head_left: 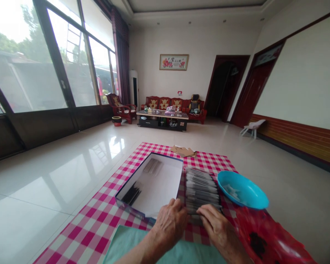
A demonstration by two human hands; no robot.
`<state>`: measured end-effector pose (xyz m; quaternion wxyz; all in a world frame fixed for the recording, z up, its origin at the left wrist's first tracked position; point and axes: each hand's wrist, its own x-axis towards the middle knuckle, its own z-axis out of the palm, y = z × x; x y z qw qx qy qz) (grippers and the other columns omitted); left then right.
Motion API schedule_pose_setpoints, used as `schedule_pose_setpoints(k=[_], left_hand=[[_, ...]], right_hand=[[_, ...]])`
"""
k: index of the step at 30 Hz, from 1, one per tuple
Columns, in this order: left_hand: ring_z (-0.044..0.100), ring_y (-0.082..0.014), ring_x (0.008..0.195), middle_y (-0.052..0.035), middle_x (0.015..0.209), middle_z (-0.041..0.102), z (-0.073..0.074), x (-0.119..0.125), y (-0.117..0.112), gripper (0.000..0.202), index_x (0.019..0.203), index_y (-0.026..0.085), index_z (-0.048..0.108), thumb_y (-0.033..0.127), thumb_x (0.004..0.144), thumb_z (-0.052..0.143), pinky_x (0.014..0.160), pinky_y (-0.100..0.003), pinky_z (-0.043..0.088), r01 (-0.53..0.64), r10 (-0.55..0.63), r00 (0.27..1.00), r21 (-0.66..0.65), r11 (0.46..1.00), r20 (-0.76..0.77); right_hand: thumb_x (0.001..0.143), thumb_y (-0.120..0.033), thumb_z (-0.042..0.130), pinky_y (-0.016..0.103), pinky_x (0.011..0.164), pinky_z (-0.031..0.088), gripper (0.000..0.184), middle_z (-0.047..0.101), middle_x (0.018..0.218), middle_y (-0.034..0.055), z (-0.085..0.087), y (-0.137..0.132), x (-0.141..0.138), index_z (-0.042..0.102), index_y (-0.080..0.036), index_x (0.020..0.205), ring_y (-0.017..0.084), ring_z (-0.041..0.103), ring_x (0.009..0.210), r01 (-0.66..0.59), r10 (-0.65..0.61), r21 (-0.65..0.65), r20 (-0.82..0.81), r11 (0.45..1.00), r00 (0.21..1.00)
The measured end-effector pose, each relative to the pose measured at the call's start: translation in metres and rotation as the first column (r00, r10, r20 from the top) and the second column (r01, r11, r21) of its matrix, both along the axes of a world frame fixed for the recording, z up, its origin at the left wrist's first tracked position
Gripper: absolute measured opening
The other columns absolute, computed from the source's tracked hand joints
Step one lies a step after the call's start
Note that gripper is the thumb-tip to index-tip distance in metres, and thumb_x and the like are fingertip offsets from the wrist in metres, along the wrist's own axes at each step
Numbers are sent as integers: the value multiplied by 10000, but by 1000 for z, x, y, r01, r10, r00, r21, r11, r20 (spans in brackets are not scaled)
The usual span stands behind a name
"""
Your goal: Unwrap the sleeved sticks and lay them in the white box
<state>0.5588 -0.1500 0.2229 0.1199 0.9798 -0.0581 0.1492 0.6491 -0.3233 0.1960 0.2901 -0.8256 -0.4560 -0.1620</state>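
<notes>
My left hand (171, 219) is closed, fingertips pinched together, by the near right corner of a shallow box (165, 183) with a white bottom and dark blue rim. Close to the near end of a row of slim pens (201, 187), my right hand (216, 224) is closed too, thumb against fingers. Blur and the fingers hide what either hand grips. The pens lie side by side, clear and grey with dark ends. Inside the box are thin black sticks (131, 193) at the near left and clear tubes (153, 167) farther back.
A blue bowl (257, 192) with whitish translucent pieces stands right of the pens. Nearer is a red plastic bag (280, 234) with dark pieces. Torn cardboard (183, 151) lies at the back of the checked cloth (82, 220). A green cloth (126, 244) lies in front.
</notes>
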Motion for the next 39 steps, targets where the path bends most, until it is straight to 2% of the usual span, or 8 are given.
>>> schedule_pose_setpoints(k=[5, 11, 23, 27, 30, 33, 36, 39], left_hand=[[527, -142, 860, -12, 940, 568, 8, -19, 22, 211, 831, 220, 562, 290, 929, 388, 669, -216, 422, -48, 49, 997, -22, 999, 59], [539, -111, 655, 12, 772, 568, -5, -42, 44, 244, 817, 218, 534, 288, 943, 337, 590, -212, 378, -80, 81, 996, 22, 997, -31], [557, -118, 616, 0, 710, 579, 4, -38, 50, 266, 821, 219, 552, 307, 927, 324, 539, -219, 330, -19, 24, 996, 55, 998, -82], [560, -119, 621, -8, 726, 596, 4, -33, 45, 263, 800, 215, 566, 326, 911, 355, 549, -214, 339, -71, 70, 995, -10, 997, -71], [567, -117, 638, -12, 738, 610, 12, -27, 40, 269, 815, 211, 585, 300, 913, 351, 587, -211, 364, -124, 124, 992, -169, 978, -9], [558, -112, 609, -8, 676, 607, 24, -19, 32, 263, 822, 187, 593, 259, 902, 353, 602, -209, 381, -138, 171, 984, -424, 895, 43], [525, -99, 523, 17, 566, 569, 33, -10, 22, 251, 795, 173, 589, 261, 882, 370, 531, -193, 375, -133, 159, 987, -682, 719, -25], [519, -96, 539, 23, 573, 566, 33, -1, 12, 218, 761, 167, 584, 258, 852, 408, 523, -183, 382, -106, 139, 990, -816, 568, -32]], right_hand=[[886, -156, 405, 292, 762, 503, 210, 626, 897, 41, 13, 12, -4, 597, -227, 932, 178, 614, 841, -62, 60, -47, -35, 997, 998], [855, -105, 427, 278, 717, 488, 219, 612, 828, 18, 22, 31, -20, 606, -230, 872, 170, 600, 790, -97, 93, -86, -48, 992, 994], [879, -163, 395, 296, 737, 470, 219, 615, 848, 34, 16, 42, -33, 602, -235, 884, 178, 599, 790, -148, 135, -41, -223, 988, 965], [821, -305, 519, 320, 737, 494, 157, 651, 859, 50, 1, 40, -22, 618, -236, 920, 204, 628, 786, 21, 55, 195, -378, 981, 924], [702, -425, 646, 334, 692, 517, 445, 665, 918, 78, -9, 44, -19, 562, -211, 1084, 231, 639, 800, 317, 21, 410, -639, 855, 769], [596, -493, 730, 312, 622, 517, 605, 672, 948, 91, -13, 55, -26, 558, -200, 1096, 232, 645, 789, 469, 220, 492, -825, 734, 521], [604, -529, 727, 278, 566, 490, 518, 688, 831, 73, -14, 70, -42, 633, -181, 977, 203, 640, 708, 427, 359, 489, -865, 760, 350], [631, -576, 686, 264, 516, 456, 540, 646, 640, 27, -15, 79, -57, 645, -170, 985, 168, 601, 588, 368, 379, 464, -882, 806, 281]])
